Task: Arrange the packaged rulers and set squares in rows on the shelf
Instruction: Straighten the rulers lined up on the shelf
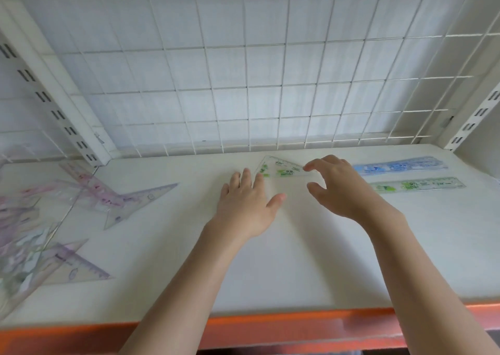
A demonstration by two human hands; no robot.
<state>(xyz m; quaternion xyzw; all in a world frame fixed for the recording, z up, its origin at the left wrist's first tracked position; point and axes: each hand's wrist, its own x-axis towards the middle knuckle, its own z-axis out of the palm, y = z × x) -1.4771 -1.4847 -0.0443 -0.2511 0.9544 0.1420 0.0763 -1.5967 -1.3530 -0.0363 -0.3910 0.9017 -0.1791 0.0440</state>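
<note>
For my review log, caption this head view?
Both hands position a green set square beside two rulers on the shelf.

Bright, soft shadows, blurred warped edges

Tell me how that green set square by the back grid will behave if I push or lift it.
The green set square lies flat in glossy clear packaging on the smooth white shelf, so it will probably slide easily. Being thin and flat, its edge is likely hard to pinch; the left hand already rests at its corner. It looks light and probably stiff.
</note>
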